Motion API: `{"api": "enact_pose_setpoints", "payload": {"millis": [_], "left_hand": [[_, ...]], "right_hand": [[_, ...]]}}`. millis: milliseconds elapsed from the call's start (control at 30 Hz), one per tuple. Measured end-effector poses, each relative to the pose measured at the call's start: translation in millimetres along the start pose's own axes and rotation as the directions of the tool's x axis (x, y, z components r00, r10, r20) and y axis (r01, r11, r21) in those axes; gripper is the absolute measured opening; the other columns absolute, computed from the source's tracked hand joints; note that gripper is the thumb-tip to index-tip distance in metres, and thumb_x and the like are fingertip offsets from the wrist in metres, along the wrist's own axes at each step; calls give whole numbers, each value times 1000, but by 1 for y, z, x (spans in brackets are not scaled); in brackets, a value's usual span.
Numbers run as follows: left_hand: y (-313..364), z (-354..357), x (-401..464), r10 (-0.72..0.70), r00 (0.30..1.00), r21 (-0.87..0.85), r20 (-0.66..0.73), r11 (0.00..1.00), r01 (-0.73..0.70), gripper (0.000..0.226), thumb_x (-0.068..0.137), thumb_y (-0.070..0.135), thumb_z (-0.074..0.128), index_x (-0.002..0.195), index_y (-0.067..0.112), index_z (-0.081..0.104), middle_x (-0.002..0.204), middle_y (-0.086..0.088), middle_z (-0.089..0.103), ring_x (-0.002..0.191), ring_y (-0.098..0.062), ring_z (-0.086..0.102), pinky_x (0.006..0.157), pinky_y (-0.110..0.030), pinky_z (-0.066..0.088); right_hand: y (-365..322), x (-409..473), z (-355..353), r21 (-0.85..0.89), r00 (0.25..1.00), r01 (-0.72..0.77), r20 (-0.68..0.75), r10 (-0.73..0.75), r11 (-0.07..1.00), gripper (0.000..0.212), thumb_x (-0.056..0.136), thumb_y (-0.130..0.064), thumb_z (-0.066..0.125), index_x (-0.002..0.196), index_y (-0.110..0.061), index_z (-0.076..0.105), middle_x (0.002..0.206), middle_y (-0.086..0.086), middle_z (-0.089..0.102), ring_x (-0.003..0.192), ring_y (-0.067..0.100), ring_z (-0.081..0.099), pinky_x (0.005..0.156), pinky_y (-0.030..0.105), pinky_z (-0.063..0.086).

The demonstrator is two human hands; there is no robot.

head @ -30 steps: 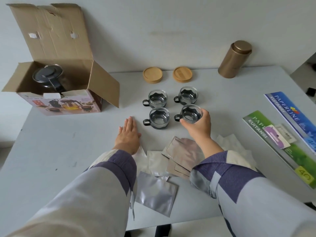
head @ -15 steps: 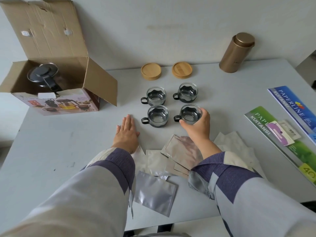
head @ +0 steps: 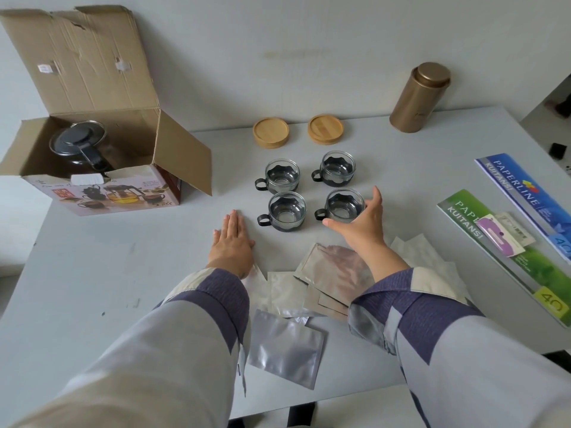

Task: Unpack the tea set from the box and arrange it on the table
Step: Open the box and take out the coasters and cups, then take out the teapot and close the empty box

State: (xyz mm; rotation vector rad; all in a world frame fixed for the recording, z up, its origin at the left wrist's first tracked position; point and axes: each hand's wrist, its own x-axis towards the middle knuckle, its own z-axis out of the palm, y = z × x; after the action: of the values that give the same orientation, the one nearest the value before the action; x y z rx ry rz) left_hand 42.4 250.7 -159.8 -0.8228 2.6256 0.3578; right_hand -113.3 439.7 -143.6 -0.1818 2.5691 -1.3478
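my right hand (head: 361, 225) is spread wide around the near right cup (head: 344, 206) — the thumb lies along the cup's near side, at about 6 o'clock of it, and the fingers stand up just beside its right wall, at 3 o'clock. whether the fingers touch the glass or only stand close, i cannot tell; the hand does not press together on it. the cup stands upright on the table (head: 92, 273), its black handle pointing to 9 o'clock.

my left hand (head: 231, 244) lies flat on the table, palm down, fingers together and straight. it holds nothing. the near left cup (head: 285, 210) is just beside it, at about 2 o'clock from my fingertips.

the four cups make a square: the far left cup (head: 281, 177) and the far right cup (head: 336, 169) stand behind the near two, all upright, all with handles to the left. at 12 o'clock from them lie two round wooden coasters (head: 271, 132) near the wall, and a gold tin (head: 418, 98) stands at about 1 o'clock.

the cardboard box (head: 102, 193) is open at 10 o'clock from my left hand — the teapot (head: 78, 146) is still inside it, dark lid up.

under my right wrist lie some silver pouches (head: 287, 350), partly stacked. at 3 o'clock lie two long receipt books (head: 522, 193).
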Motion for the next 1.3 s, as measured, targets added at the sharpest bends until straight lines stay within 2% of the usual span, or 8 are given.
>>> {"api": "enact_pose_setpoints", "payload": {"millis": [267, 400, 567, 767, 933, 1067, 1133, 1300], "left_hand": [[-11, -27, -5, 45, 999, -155, -21, 987, -48, 55, 102, 12, 25, 150, 4, 0, 159, -8, -7, 146, -21, -3, 118, -37, 8], [-33, -61, -14, 19, 972, -207, -235, 976, -69, 45, 101, 13, 27, 146, 11, 29, 153, -4, 29, 136, -23, 33, 107, -39, 33], [-91, -109, -21, 28, 822, -137, -568, 982, -129, 39, 91, 0, 38, 123, 14, 56, 121, -5, 57, 110, -26, 52, 89, -36, 43], [-188, -145, -21, -94, 650, -156, -754, 987, -37, 42, 90, -1, 42, 129, 10, 51, 130, -7, 51, 126, -24, 40, 105, -37, 31], [-249, -159, -8, -247, 666, -271, -704, 960, 70, 45, 91, 4, 37, 135, 11, 43, 142, -5, 40, 134, -24, 31, 112, -39, 27], [-278, -163, 9, -386, 736, -376, -556, 907, 191, 51, 97, 15, 31, 147, 9, 24, 156, -7, 18, 145, -23, 12, 119, -36, 12], [-285, -161, 17, -436, 774, -463, -459, 861, 211, 52, 97, 16, 31, 147, 8, 21, 156, -9, 18, 142, -26, 21, 116, -40, 21], [-278, -160, 21, -515, 804, -681, -296, 704, 201, 49, 92, 5, 33, 140, 10, 32, 133, -13, 49, 117, -33, 51, 96, -44, 43]], "right_hand": [[-59, -14, 3, -205, 992, 122, 31, -118, 971, 113, 69, -28, 80, 151, -17, 2, 154, 8, 17, 142, 25, 15, 114, 38, 22], [-107, -28, 36, -205, 960, 272, 116, -253, 940, 91, 77, -23, 71, 149, -12, 16, 150, 10, 27, 139, 26, 23, 112, 35, 24], [-178, -48, 100, -149, 895, 414, 248, -371, 898, 51, 88, -17, 60, 136, -12, 45, 131, 8, 53, 113, 23, 55, 97, 33, 42], [-254, -73, 180, -63, 804, 526, 361, -471, 848, 29, 89, -15, 55, 117, -14, 63, 113, 5, 67, 99, 22, 63, 91, 29, 47], [-295, -79, 234, -181, 724, 592, 549, -419, 785, 32, 96, -26, 51, 125, -16, 58, 123, -1, 61, 113, 19, 56, 87, 22, 40], [-309, -69, 276, -266, 744, 530, 601, -291, 805, 31, 94, -35, 53, 74, -13, 59, 72, 4, 57, 68, 19, 56, 63, 28, 41], [-308, -66, 294, -324, 769, 470, 607, -201, 821, 42, 93, -43, 53, 62, -15, 44, 60, -1, 43, 55, 15, 44, 51, 27, 31], [-308, -66, 311, -441, 757, 492, 642, -119, 751, 40, 96, -46, 45, 74, -12, 48, 66, 2, 47, 59, 16, 46, 51, 26, 33]]}}
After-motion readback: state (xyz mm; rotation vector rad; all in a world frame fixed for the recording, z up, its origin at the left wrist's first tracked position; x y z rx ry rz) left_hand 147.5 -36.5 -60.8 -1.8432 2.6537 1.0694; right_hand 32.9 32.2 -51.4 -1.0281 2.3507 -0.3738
